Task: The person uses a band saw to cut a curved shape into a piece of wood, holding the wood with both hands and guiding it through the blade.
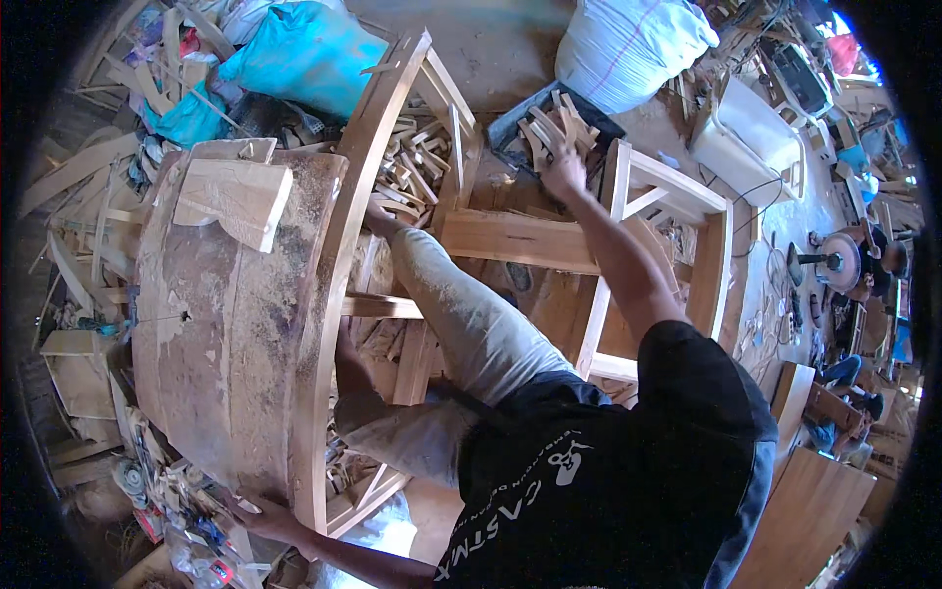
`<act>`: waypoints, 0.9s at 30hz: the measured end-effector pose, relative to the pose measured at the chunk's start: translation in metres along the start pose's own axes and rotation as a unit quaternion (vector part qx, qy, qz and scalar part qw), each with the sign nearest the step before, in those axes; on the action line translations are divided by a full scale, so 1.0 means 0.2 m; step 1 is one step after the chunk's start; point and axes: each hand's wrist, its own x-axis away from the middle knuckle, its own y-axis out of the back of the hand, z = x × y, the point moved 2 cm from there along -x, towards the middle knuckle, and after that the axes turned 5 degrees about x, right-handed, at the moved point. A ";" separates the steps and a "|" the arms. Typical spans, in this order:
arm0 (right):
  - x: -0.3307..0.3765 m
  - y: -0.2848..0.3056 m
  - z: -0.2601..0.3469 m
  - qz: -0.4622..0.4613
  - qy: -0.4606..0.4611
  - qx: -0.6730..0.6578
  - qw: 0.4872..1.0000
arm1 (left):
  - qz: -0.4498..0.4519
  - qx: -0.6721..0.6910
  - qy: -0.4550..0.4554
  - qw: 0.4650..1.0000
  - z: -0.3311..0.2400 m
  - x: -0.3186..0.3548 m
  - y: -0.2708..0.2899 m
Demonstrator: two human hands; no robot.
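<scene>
My right hand (564, 177) reaches out over a black crate (505, 128) filled with small cut wood pieces (549, 126). Its fingers are closed around one of these pieces, though the hand partly hides it. My left hand (257, 516) is low on the left, by the near corner of a worn wooden workbench top (235, 353). There the fingers stretch out over the edge beside a cluttered heap, and I see nothing held. A shaped pale board (234, 201) lies on the far part of the bench top. My legs are between the bench and a wooden frame (520, 239).
More wood pieces (417, 167) are piled inside the bench frame. A teal sack (299, 59) and a white sack (633, 49) stand at the back. To the right are a white plastic bin (751, 133), a standing fan (839, 262) and a brown board (814, 515). Another person sits farther right.
</scene>
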 end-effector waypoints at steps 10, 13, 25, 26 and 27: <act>0.39 0.28 0.93 -0.040 0.065 -0.564 0.822 | -0.002 0.239 0.265 0.934 0.05 0.16 -0.07; 0.32 0.84 1.43 -0.134 0.173 -0.534 0.817 | -0.046 0.237 0.174 0.955 -0.06 0.09 -0.01; 0.30 0.95 2.87 0.109 0.512 -0.086 0.847 | -0.058 0.193 0.262 0.944 -0.16 0.07 0.04; 0.32 0.92 2.87 -0.018 0.529 -0.071 0.846 | -0.062 0.192 0.263 0.943 -0.18 0.07 0.04; 0.26 0.90 2.88 0.027 0.534 -0.085 0.841 | -0.064 0.184 0.258 0.946 -0.20 0.05 0.03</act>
